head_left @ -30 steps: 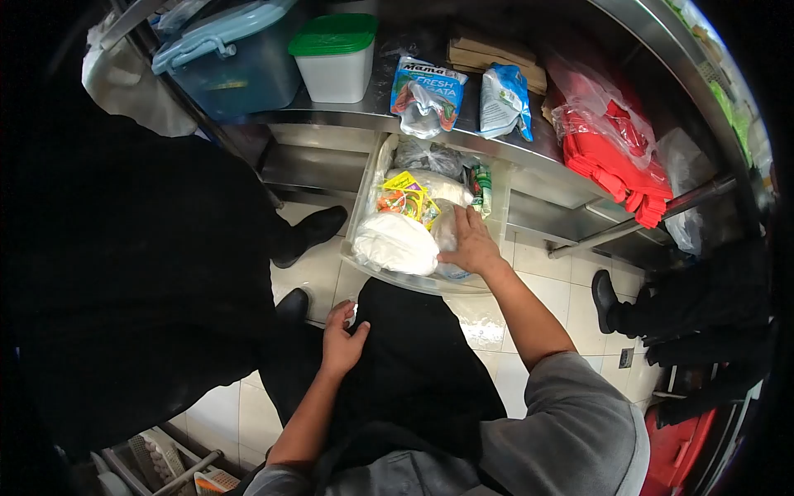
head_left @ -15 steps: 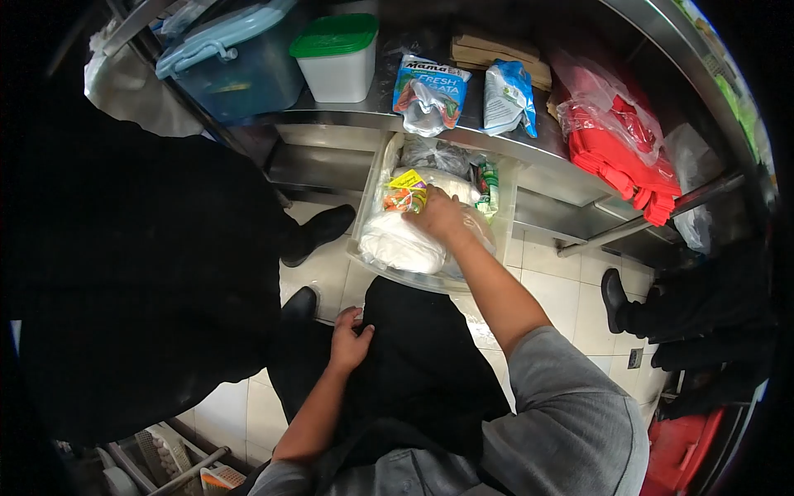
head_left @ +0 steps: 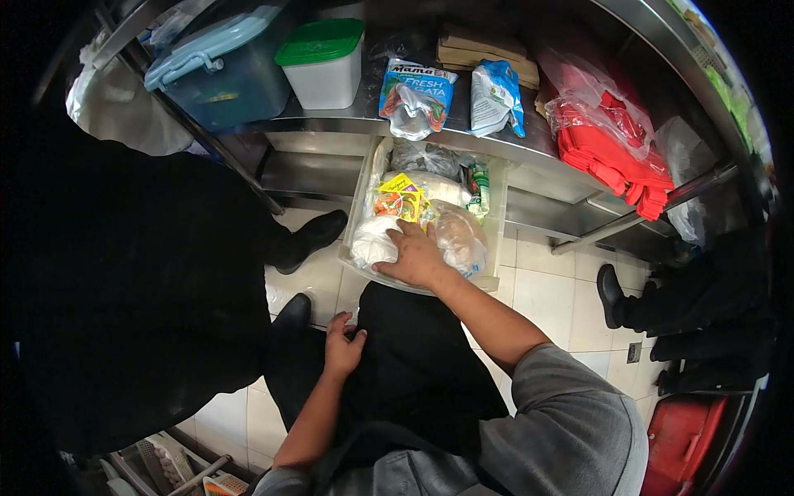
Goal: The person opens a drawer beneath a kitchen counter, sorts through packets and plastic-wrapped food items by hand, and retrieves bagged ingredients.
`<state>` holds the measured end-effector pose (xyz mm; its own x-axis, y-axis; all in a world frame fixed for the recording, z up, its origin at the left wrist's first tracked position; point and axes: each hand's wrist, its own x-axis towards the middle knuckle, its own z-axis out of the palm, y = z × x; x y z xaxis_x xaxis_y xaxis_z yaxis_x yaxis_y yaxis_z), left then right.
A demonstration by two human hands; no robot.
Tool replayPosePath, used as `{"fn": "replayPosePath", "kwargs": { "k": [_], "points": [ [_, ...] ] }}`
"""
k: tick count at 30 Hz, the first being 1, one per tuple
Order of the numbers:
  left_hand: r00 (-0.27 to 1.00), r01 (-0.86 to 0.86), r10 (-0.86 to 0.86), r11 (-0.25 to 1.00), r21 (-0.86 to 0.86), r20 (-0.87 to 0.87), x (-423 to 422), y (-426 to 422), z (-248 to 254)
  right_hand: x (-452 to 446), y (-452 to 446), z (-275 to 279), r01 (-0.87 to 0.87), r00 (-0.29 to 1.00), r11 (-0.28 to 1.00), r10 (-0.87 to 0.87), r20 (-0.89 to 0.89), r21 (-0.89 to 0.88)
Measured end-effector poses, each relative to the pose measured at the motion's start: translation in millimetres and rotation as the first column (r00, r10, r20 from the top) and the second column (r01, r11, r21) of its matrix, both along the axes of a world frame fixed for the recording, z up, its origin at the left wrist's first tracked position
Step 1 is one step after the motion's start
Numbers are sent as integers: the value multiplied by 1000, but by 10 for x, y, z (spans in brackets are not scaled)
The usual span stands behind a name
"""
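A pulled-out translucent plastic drawer holds several bagged goods. My right hand reaches into its front part, fingers spread over a white plastic bag bundle and touching it. Just behind the fingertips lies a yellow seasoning packet with a food picture. A clear bag of something light brown sits to the right of that hand. Farther back are a dark-filled bag and a green packet. My left hand rests by my knee, loosely bent, thumb apart, with nothing visible in it.
Above the drawer, a steel shelf carries a blue lidded bin, a green-lidded tub, a Mama gata pouch, a blue-white packet and red bags. A person in black stands close at left; another person's legs show at right.
My right hand has moved back toward the drawer's front, from the yellow packet onto the white bag bundle. The packet and the light brown bag show more fully. My left hand stays by my knee.
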<state>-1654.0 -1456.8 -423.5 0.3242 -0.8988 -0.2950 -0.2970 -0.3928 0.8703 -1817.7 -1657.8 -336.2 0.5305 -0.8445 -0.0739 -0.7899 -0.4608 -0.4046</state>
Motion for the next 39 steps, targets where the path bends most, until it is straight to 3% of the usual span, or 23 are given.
{"fn": "replayPosePath", "kwargs": {
  "k": [2,4,8,10,11,13,15,17,18,21,22,23,24,29,31,32,34,35,37,39],
  "points": [
    [999,-16,15,999,-46,-39,8,15,-71,-37,-171,7,-9,1000,999,10,-25,51],
    [999,-17,16,999,-39,-37,24,26,-115,-130,-489,-110,232,916,972,-211,340,-24],
    [1000,-3,3,1000,-15,-28,4,12,-93,-226,-1007,-246,373,914,910,-328,238,-181],
    [1000,9,-9,1000,-10,-1,-9,13,-43,-221,-1100,-228,381,900,919,-393,190,101],
    [1000,20,-20,1000,-8,24,-8,-1,-13,-187,-1077,-284,382,898,918,-395,192,102],
    [1000,16,-15,1000,-24,13,-3,-8,-26,-46,-962,-344,341,932,931,-316,175,-132],
    [1000,5,-5,1000,-28,0,5,36,-84,-38,-913,-303,396,897,918,-383,220,-15],
    [1000,25,-25,997,-72,-4,26,27,-128,-63,-912,-236,338,880,910,-395,264,239],
    [1000,21,-22,997,-72,-6,30,22,-148,-59,-876,-215,335,882,912,-393,261,238],
    [999,8,-8,1000,-15,-39,3,11,-108,-92,-668,-303,286,877,949,-316,363,134],
    [1000,16,-16,1000,-7,-18,11,10,-96,-82,-621,-402,223,895,964,-145,421,-142],
    [1000,25,-25,1000,-1,5,22,-9,-90,-38,-535,-323,160,902,897,37,431,-412],
    [1000,26,-26,1000,-5,7,21,-19,-81,-39,-421,-242,138,935,979,-78,345,-151],
    [999,24,-25,999,-34,-34,12,-10,-102,1,-162,-309,218,868,957,-100,487,-190],
    [999,24,-25,999,-29,-26,31,-24,-92,-34,-227,-371,327,871,943,-274,408,-66],
    [1000,18,-18,1000,-19,-24,26,-12,-82,-85,-337,-433,447,770,866,-246,588,-223],
    [999,0,-1,1000,-11,-37,24,0,-58,-245,-752,-479,602,403,754,-571,716,262],
    [999,-11,10,1000,-11,-49,26,4,-46,-347,-825,-109,495,244,694,-688,683,523],
    [999,-8,7,1000,-18,-43,39,18,-115,-625,-1212,-289,324,96,693,-701,706,644],
    [999,2,-3,1000,-28,-39,52,10,-175,-762,-1338,-197,179,76,639,-767,637,748]
  ]
}}
